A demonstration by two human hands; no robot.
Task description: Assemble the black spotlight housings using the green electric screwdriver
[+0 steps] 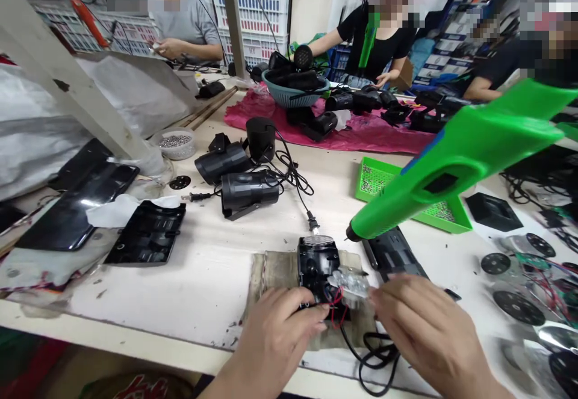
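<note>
Black plastic lamp housing [318, 260] lies on a worn burlap pad [271, 275] on the worktop [149, 296], its long axis running away from the person, with red and black wires [338, 313] at its near end. The left hand [271, 339] is nearest, just left of the housing's near end, its fingers curled and pressed against the housing. The right hand [428, 327] reaches in from the housing's right, thumb and fingers closed on a clear plastic piece [352, 284] that sits between that hand and the housing, right at its side. A black power cord [374, 357] loops just below the housing. Beyond and to the right of the housing, a green hot-glue gun [451, 158] hangs with no hand on it, its nozzle aimed toward the housing, above a green tray of small metal parts [382, 182]. Left of the housing lie black cover panels [147, 233] and two black spotlights [248, 193]. Well beyond the housing, a blue basket [291, 99] sits on a pink cloth [253, 113] before a co-worker [379, 50].
</note>
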